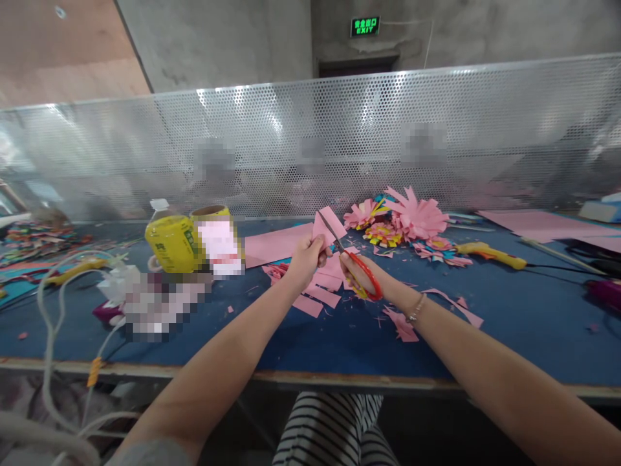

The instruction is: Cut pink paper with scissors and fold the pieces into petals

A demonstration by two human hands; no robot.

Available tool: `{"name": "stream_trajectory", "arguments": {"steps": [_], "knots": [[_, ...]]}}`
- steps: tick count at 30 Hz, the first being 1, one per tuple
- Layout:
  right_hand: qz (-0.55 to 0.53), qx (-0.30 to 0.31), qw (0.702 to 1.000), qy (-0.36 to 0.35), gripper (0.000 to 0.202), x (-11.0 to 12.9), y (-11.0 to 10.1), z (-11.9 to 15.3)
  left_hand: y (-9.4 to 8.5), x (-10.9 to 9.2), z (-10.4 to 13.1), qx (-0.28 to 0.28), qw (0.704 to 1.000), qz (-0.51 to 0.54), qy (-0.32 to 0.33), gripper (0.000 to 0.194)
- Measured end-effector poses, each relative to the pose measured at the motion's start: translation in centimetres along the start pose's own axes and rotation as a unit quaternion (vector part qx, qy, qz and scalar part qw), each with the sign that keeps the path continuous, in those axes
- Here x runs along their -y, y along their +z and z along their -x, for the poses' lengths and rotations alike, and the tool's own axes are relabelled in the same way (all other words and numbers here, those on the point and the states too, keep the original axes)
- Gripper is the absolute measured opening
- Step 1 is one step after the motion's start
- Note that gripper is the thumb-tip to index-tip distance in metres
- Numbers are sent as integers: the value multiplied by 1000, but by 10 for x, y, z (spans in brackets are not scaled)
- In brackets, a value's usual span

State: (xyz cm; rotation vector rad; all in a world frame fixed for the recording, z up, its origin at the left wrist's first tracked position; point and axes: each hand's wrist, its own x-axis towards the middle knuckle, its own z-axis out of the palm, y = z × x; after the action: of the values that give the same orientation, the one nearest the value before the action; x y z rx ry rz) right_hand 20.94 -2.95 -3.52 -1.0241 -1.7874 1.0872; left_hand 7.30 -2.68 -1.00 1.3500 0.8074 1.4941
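My left hand (310,259) pinches a piece of pink paper (332,221) that stands up above the table. My right hand (352,268) grips a pair of scissors (367,278) with red and yellow handles. The blades lie across the pink paper, pointing up and to the left. Below both hands lie several cut pink paper strips (308,304). Behind my left hand a longer pink sheet (279,244) stretches to the left. Pink paper flowers (417,217) sit together beyond my right hand.
At left stand a yellow-labelled bottle (169,243) and a yellow roll (213,213). A yellow glue gun (490,254) lies at right, near pink sheets (548,226). White cables (51,330) hang over the left front edge. A perforated metal screen (310,142) runs along the back.
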Motion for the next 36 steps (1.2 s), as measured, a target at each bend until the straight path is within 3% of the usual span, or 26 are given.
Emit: {"name": "stream_trajectory", "arguments": {"steps": [8,16,30,36], "knots": [[12,-11,999,43,37,15,2,5,-1,0,0,4,1000,25,-7,23],[-97,38,994,26,37,-1,-2,2,1,-1,2,41,998,24,-48,26],[-75,29,996,29,41,6,-2,3,2,-5,3,54,994,69,-66,24],[12,-16,1000,22,42,13,-1,5,3,-6,4,44,994,61,-80,27]]}}
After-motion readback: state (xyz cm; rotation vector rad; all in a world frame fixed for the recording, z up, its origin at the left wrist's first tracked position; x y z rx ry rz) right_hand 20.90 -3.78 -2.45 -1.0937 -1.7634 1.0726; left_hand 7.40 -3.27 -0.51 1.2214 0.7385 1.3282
